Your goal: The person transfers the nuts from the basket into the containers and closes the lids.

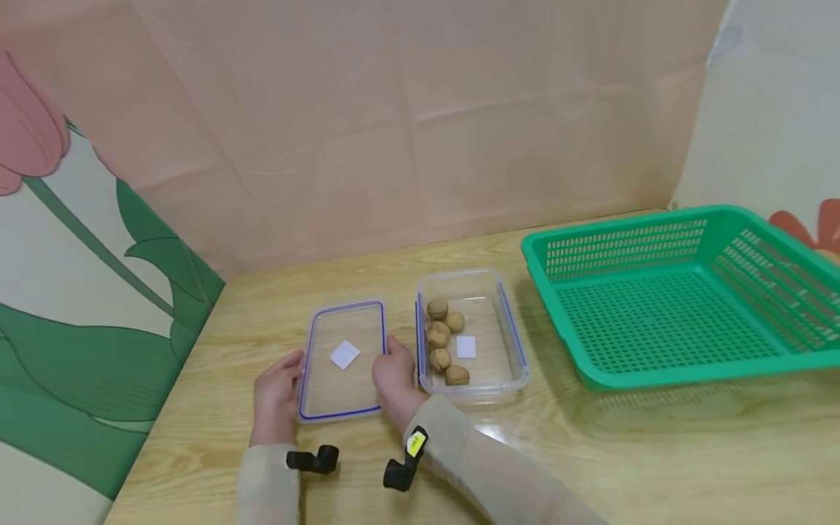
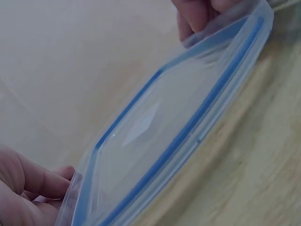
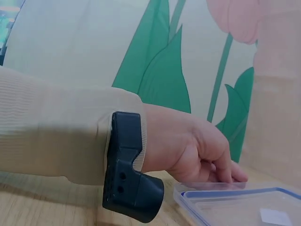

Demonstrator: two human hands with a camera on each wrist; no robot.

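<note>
A clear plastic lid (image 1: 341,394) with a blue sealing strip and a white square sticker (image 1: 345,355) lies between my two hands, close over the table. My left hand (image 1: 275,394) grips its left edge, thumb and fingers at the rim, as the left wrist view shows. On the opposite edge, my right hand (image 1: 396,375) holds the lid with curled fingers. Just right of that hand stands a clear food container (image 1: 488,321), uncovered. Several walnuts (image 1: 438,335) sit along its left side, beside another white square (image 1: 466,347).
A large green plastic basket (image 1: 663,321) stands at the right, near the container. Behind the wooden table (image 1: 223,408) rises a pinkish cloth-like backdrop (image 1: 420,131), and a panel with painted tulips (image 1: 85,306) borders the left side.
</note>
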